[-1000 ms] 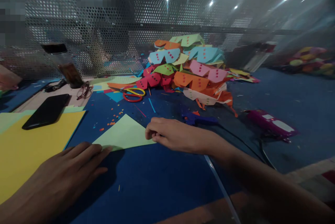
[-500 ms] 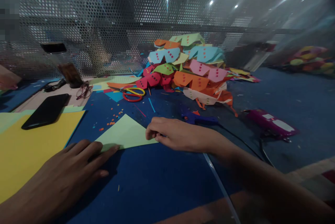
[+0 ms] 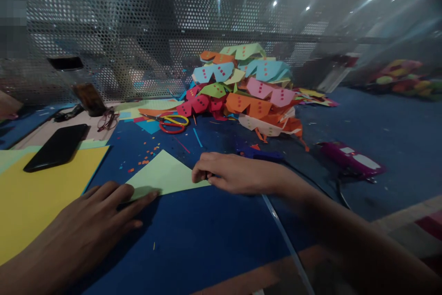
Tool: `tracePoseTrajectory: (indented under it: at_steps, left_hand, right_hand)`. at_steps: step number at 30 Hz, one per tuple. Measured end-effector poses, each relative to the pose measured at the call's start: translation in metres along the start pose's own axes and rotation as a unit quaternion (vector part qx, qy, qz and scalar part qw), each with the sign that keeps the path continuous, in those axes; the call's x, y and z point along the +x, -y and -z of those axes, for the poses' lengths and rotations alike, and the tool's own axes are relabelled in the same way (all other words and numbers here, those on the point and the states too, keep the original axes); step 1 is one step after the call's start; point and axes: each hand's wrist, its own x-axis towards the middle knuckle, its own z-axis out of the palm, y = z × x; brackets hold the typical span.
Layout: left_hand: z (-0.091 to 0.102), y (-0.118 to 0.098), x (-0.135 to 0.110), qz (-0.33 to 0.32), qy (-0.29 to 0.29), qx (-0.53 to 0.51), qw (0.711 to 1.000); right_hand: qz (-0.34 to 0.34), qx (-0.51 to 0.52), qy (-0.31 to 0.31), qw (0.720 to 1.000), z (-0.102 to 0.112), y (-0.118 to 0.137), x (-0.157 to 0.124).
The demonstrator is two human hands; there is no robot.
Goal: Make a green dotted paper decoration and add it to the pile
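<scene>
A pale green sheet of paper [image 3: 167, 170], folded into a triangle, lies on the blue tabletop with its peak away from me. My left hand [image 3: 103, 212] rests on its left corner, index finger stretched along the near edge and thumb apart from it. At the opposite corner is my right hand [image 3: 224, 170], its fingers curled together over the paper and hiding that end. Just beyond the right wrist lies a blue glue gun [image 3: 258, 152], with a clear glue stick [image 3: 281, 230] stretching from beneath the wrist toward the table's front edge.
Behind stands a pile of colourful folded paper shapes [image 3: 248, 88], with red-and-yellow-handled scissors [image 3: 172, 124] beside it. A black phone [image 3: 57, 147] lies on yellow paper [image 3: 44, 193] at left, near glasses [image 3: 107, 120] and a bottle [image 3: 88, 95]. A purple device [image 3: 350, 158] sits right.
The view has shifted slightly, so things sit a little further left. Both hands keep nearly the same places on the green paper.
</scene>
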Motion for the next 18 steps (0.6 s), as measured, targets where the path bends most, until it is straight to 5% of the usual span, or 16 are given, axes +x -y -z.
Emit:
tracePoseTrajectory:
  at_steps: [9, 18]
  left_hand:
    - [-0.001, 0.0, 0.001, -0.017, -0.005, 0.008, 1.0]
    - [-0.003, -0.001, -0.001, 0.021, 0.048, 0.01, 0.999]
  right_hand:
    - [-0.002, 0.001, 0.005, 1.0, 0.004, 0.001, -0.002]
    - [-0.003, -0.024, -0.112, 0.993, -0.029, 0.025, 0.023]
